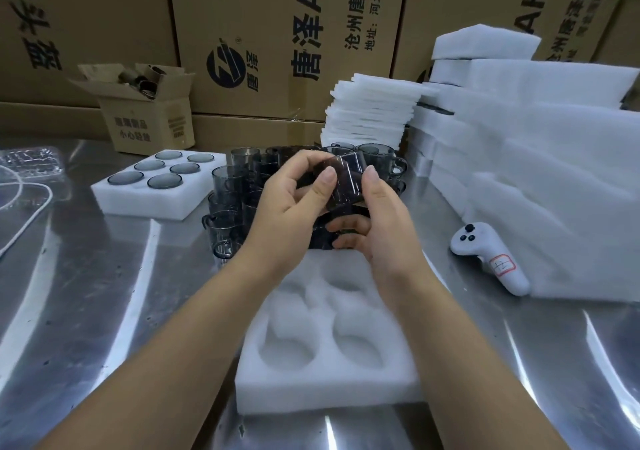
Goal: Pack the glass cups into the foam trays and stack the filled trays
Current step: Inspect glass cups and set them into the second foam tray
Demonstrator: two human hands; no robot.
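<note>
Left hand (294, 196) and right hand (381, 228) fingers clamp one smoky glass cup (346, 183) above the loose cups (228, 186); a slip could crack them, short of the near foam tray (325, 390).

Steel counter (86, 293): white handheld controller (491, 259) lying toward the right edge. Small open cardboard box (145, 117) at far left, before large printed cartons (277, 34) lining the back edge. White cable (31, 214) and clear plastic pack (31, 165) at left edge.
</note>
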